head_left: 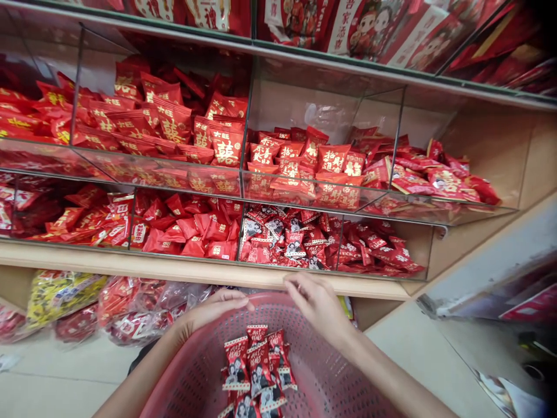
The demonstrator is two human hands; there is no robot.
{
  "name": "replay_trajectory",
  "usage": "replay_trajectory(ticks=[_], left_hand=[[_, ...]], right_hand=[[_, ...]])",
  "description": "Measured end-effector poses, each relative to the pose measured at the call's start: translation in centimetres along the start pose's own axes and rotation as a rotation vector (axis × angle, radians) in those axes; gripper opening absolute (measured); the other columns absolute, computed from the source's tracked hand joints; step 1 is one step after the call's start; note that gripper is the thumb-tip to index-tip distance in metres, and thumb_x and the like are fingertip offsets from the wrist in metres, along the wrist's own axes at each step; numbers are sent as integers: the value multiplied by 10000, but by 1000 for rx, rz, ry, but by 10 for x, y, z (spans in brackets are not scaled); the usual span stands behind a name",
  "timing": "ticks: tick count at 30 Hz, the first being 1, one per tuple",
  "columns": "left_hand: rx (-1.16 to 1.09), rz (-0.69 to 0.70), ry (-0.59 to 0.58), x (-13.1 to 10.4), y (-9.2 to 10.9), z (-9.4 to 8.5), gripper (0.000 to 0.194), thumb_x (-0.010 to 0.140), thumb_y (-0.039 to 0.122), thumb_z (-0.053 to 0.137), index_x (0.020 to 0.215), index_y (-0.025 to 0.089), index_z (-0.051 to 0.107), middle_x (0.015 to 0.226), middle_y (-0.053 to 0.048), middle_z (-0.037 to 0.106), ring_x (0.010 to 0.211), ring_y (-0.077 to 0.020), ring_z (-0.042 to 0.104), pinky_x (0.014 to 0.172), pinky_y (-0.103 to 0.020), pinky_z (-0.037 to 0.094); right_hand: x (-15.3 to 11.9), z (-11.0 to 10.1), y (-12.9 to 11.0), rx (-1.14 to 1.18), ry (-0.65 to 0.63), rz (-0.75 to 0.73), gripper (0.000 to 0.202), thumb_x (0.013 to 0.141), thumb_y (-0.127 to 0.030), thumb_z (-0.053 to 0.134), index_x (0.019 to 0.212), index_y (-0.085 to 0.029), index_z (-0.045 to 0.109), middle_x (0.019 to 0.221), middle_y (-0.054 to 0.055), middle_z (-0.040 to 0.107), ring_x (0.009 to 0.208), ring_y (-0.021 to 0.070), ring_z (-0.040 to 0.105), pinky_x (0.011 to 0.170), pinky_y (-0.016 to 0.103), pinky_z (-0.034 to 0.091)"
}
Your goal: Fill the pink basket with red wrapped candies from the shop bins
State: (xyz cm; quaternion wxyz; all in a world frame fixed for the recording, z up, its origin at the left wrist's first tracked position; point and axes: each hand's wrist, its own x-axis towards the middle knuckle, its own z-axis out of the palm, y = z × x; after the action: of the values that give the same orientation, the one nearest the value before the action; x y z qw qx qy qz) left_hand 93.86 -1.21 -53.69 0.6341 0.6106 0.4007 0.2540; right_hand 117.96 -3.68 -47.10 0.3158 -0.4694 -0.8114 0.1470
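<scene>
A reddish-pink perforated plastic basket (331, 348) is in front of me, below the shelf. Several small red candy packets (260, 368) with black-and-white figures and cream edges lie in its bottom. My left hand (217, 306) is closed over the basket's far left rim, fingertips pointing right. At the far right rim, close against the wooden shelf edge, is my right hand (315, 299). Its fingers are loosely bent and apart, with nothing seen in them. Matching packets (296, 244) fill a lower shelf compartment just beyond this hand.
Clear dividers (241, 232) split the shelves into compartments of red packets (226, 145). Larger printed bags (296, 23) stand on the top shelf. Beneath the wooden ledge (174, 268), a yellow bag (65, 296) and clear bags of red packets (130, 307) sit on the tiled floor (56, 380).
</scene>
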Motion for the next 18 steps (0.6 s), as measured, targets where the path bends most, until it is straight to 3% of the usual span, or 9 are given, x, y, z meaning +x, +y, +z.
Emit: replay_trajectory(ticks=[4,7,9,13,18], left_hand=[[-13,-14,28,0,0,1,330,760,450,572,857,159,692,902,-34,678,843,-192,578,789,-250,398],[-23,-23,14,1,-2,1,336,756,456,574,857,156,689,866,-30,680,798,-182,580,762,-249,399],[-26,-28,19,1,-3,1,334,756,455,575,857,158,689,856,-26,680,785,-180,579,752,-250,398],[-18,-9,21,0,-2,-1,326,760,450,568,845,160,693,878,-30,680,825,-190,576,778,-252,392],[-50,-39,-5,-1,-6,-3,349,750,450,576,883,146,683,906,-42,672,827,-193,575,773,-262,400]], right_hand=[[28,-18,8,-297,212,176,288,879,-393,384,896,-189,587,805,64,628,675,171,579,609,267,391],[44,-18,8,-572,165,360,399,858,-504,372,896,-168,584,799,122,646,698,234,616,579,291,389],[53,-14,5,-683,109,405,485,852,-553,337,890,-134,579,753,161,648,702,272,630,568,308,399],[67,-4,4,-748,77,410,556,846,-582,306,900,-91,562,762,193,647,720,302,641,572,325,424],[73,3,9,-762,114,467,502,845,-545,359,964,-86,525,781,196,652,739,293,643,603,326,442]])
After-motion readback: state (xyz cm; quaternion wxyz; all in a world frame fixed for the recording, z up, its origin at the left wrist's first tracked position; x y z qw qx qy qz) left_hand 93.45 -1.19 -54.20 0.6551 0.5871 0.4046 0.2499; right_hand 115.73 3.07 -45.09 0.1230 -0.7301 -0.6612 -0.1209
